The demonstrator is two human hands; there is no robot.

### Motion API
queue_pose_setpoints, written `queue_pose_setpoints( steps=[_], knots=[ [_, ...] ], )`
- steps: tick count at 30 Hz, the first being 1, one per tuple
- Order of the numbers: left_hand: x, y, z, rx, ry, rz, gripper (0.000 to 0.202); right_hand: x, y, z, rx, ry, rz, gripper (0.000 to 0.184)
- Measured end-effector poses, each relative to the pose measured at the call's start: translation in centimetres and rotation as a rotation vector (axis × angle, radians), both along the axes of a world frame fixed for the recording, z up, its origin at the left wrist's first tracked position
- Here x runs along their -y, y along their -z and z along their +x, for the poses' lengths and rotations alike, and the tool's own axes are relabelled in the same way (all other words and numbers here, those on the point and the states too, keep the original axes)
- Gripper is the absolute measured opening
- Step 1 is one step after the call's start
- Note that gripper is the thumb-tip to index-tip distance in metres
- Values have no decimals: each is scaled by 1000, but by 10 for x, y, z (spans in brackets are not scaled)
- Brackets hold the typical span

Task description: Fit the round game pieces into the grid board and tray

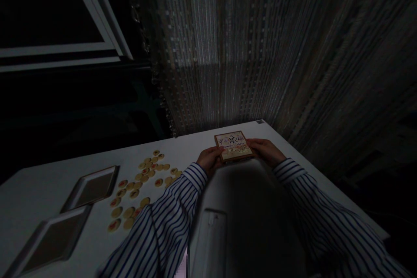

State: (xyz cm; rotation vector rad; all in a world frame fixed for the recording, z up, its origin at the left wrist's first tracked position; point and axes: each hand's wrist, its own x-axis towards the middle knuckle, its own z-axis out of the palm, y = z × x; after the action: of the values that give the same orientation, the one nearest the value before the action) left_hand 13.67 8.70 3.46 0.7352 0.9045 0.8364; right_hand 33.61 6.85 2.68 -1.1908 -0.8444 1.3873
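Xiangqi discs (144, 178) lay loose across the white counter (185, 147) to my left, some marked in red, others in a dark colour, so I judged them already out. They sat scattered, and I saw no rows among them: no order had been made there yet. Left of the discs, an upper tray (96, 187) and a lower tray (48, 243) lay open side up, close together; whether their corners touched I could not tell.

My left hand (210, 158) gripped the left side of a flat Chinese chess box (234, 144), and my right hand (267, 151) was closed on its right edge, so neither was free. The box was between them, printed face up, toward the far end of the counter; I could not tell whether it rested there or was lifted, nor whether it was whole or only a lid. I judged its handling unfinished, since both hands held it, well apart from the trays.
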Motion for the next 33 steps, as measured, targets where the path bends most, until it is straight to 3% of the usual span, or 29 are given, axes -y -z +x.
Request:
queue_pose_setpoints(
  steps=[10, 18, 26, 33],
  knots=[
    [-23, 16, 44, -64, -51, -18, 11, -13, 2, 36, 106, 77, -53, 12],
    [-46, 36, 69, -188, -190, 18, 41, -33, 15, 65, 202, 148, -50, 7],
    [-64, 57, 90, -187, -150, 29, 31, -48, 26, 86, 253, 95, -38, 11],
    [-71, 61, 100, -269, -82, 73, 14, -64, 43, 100, 328, 53, -35, 14]
  ],
)
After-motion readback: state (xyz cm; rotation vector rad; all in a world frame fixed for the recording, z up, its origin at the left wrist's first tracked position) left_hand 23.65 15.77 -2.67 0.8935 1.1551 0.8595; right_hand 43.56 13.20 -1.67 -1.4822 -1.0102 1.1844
